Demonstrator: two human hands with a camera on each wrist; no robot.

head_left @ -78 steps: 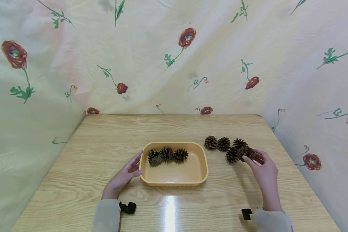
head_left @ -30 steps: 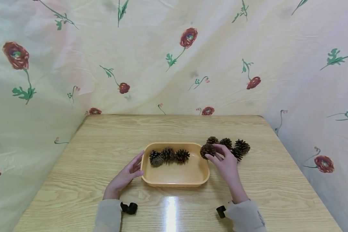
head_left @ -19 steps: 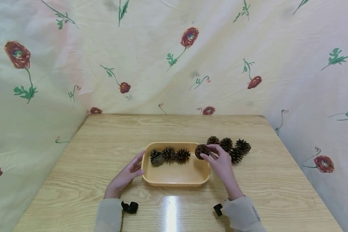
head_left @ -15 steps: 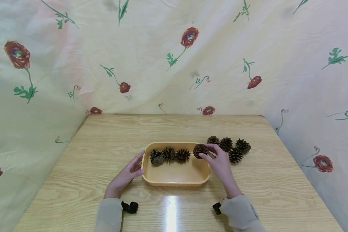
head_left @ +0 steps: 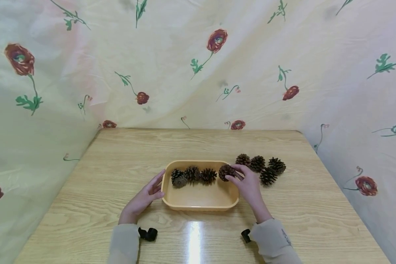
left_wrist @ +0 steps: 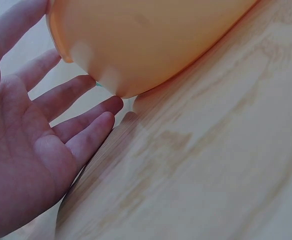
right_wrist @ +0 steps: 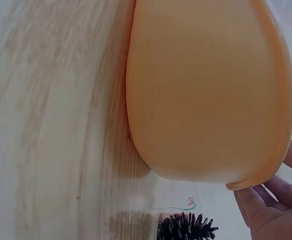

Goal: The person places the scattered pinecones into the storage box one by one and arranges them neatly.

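Observation:
A shallow yellow-orange plastic tray (head_left: 200,208) stands on the wooden table with several brown pine cones (head_left: 208,176) along its back left. My left hand (head_left: 145,196) rests against the tray's left end, thumb near the front; the left wrist view shows its fingers (left_wrist: 68,95) extended and spread by the tray wall (left_wrist: 151,45). Over the tray's back right corner, my right hand (head_left: 249,185) pinches another pine cone (head_left: 225,172) between thumb and fingers. The right wrist view has the right hand (right_wrist: 281,207) at the tray rim, the held cone hidden behind the tray wall.
Several loose pine cones (head_left: 268,176) lie on the table (head_left: 316,205) just right of the tray. One pine cone (right_wrist: 186,227) also appears low in the right wrist view. A flower-printed cloth (head_left: 171,55) hangs behind the table and along both sides.
My right hand has carried the pinched pine cone leftward from the loose group to inside the tray's right end, lowering slightly at the last. The left hand has stayed on the tray.

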